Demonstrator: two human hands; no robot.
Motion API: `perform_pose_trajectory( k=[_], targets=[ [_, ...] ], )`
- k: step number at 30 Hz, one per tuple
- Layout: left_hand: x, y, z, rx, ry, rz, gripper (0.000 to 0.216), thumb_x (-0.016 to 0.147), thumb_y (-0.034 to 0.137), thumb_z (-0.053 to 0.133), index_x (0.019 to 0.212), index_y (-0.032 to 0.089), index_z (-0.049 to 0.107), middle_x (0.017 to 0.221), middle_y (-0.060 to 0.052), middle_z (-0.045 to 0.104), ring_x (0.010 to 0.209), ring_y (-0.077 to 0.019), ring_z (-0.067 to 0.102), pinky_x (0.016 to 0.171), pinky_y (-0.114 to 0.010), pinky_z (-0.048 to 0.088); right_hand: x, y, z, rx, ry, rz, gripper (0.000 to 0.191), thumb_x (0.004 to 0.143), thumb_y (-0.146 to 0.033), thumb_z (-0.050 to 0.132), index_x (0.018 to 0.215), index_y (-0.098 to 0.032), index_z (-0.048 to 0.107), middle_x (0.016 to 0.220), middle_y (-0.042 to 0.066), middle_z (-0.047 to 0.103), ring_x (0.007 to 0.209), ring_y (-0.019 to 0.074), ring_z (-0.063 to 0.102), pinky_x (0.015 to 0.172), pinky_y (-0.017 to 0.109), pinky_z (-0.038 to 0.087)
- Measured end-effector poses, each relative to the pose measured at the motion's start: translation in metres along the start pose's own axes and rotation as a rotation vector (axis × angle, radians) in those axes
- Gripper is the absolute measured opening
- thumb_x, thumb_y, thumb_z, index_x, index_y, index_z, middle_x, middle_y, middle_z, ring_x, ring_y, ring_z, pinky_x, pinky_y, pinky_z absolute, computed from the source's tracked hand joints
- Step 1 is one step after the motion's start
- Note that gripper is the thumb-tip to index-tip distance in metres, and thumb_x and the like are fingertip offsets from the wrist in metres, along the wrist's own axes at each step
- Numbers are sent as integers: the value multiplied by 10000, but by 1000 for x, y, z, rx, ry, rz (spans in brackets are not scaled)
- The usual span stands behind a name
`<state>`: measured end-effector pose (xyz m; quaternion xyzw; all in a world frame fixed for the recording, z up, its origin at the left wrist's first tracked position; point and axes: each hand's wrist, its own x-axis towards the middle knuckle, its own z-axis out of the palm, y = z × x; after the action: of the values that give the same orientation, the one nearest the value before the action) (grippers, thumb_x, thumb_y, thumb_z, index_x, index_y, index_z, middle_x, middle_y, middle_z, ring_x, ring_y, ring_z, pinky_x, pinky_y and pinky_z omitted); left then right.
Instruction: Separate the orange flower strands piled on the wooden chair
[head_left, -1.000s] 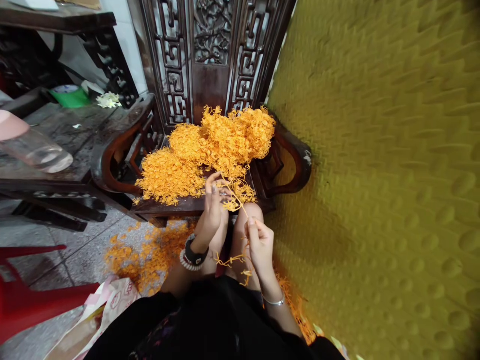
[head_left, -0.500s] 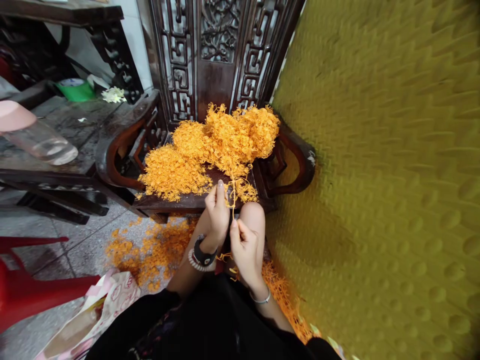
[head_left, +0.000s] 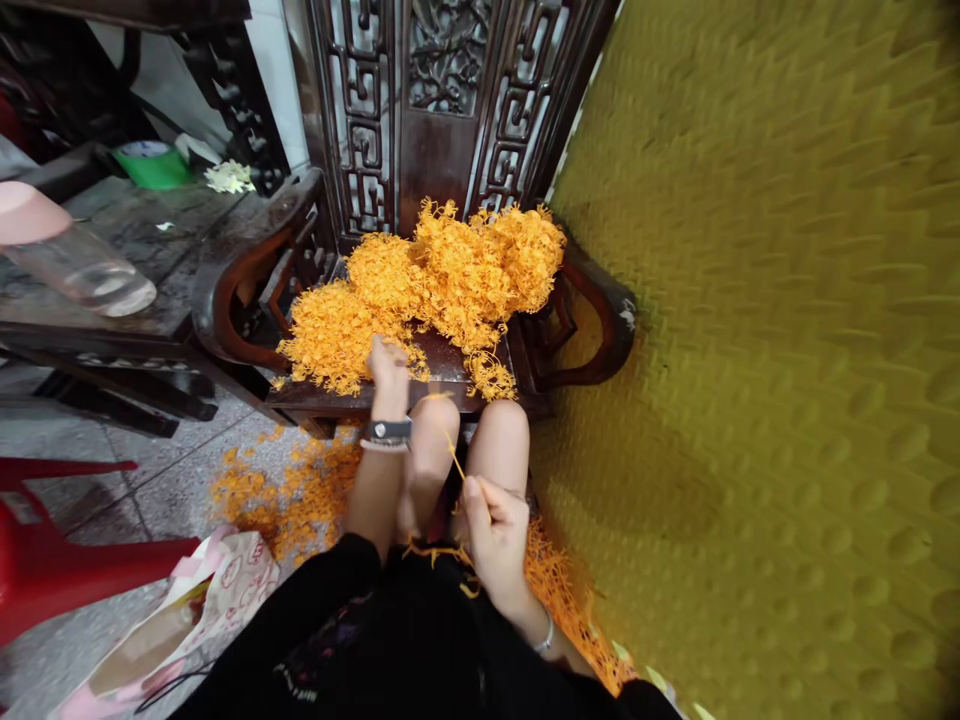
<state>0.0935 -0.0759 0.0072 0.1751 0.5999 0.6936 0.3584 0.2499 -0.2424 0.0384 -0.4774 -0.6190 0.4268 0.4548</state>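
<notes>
My right hand point(head_left: 496, 525), a thin bracelet at its wrist, pinches a thin orange string point(head_left: 454, 455) with small knotted tufts, above my right knee. The string's far end reaches up over my left knee and is blurred. My left hand point(head_left: 388, 362), with a dark band and beads at the wrist, is at the front edge of the left heap of small orange tufted pieces point(head_left: 330, 335). Its fingers are smeared by motion. More knotted orange string point(head_left: 442, 552) lies across my lap. A taller orange bundle point(head_left: 487, 265) stands behind, its tail point(head_left: 491, 376) hanging to the seat's front.
A carved dark wooden chair point(head_left: 442, 160) holds the heaps. On the side table point(head_left: 172, 265) are a bottle point(head_left: 82, 265) and green tape point(head_left: 154, 165). Orange bits point(head_left: 292, 500) litter the floor near a bag point(head_left: 180, 620) and red stool point(head_left: 67, 560). A yellow textured mat point(head_left: 750, 330) stands right.
My left hand has left the string and moved left to the heap's edge. My right hand has dropped slightly, still pinching the string, which now slants up and left.
</notes>
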Motion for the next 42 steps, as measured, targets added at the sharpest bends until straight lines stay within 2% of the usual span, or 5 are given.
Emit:
perform_pose_trajectory(
  k=[7, 17, 25, 34, 42],
  targets=[
    [76, 3, -28, 498, -13, 210, 363, 819, 319, 569, 562, 190, 348, 559, 27, 377, 631, -130, 457, 617, -235, 335, 19, 13, -21, 0, 170, 0, 431, 938, -426, 404, 580, -191, 354, 534, -55, 288, 484, 75, 271, 469, 233, 211],
    [53, -18, -34, 961, -25, 380, 329, 909, 310, 430, 1091, 83, 585, 1218, -233, 568, 1160, -323, 512, 984, -422, 355, 33, 21, -61, -19, 384, -20, 377, 939, -442, 415, 677, -180, 483, 593, -39, 395, 550, 96, 362, 546, 239, 293],
    [-43, -37, 10, 698, -779, 660, 336, 936, 350, 414, 1124, 170, 626, 1134, -102, 657, 1072, -206, 573, 945, -318, 443, 7, 32, -113, -74, 585, 30, 397, 902, -517, 433, 708, -183, 528, 577, -28, 462, 516, 98, 404, 526, 230, 331],
    [-25, -59, 59, 1360, -1111, 591, 682, 759, 95, 560, 1413, 197, 392, 1530, -115, 305, 1382, -311, 278, 1080, -506, 296, -129, 134, -161, -680, 486, 950, 403, 619, -330, 638, 377, -260, 324, 348, -2, 322, 482, 258, 514, 547, 412, 385],
    [-9, -48, 82, 1146, -947, 568, 172, 814, 167, 537, 939, 142, 653, 1038, -134, 659, 1045, -254, 584, 939, -352, 419, -78, 138, -118, -522, 413, 540, 388, 833, -482, 428, 909, -170, 646, 935, 154, 697, 904, 280, 651, 836, 406, 480]
  ],
)
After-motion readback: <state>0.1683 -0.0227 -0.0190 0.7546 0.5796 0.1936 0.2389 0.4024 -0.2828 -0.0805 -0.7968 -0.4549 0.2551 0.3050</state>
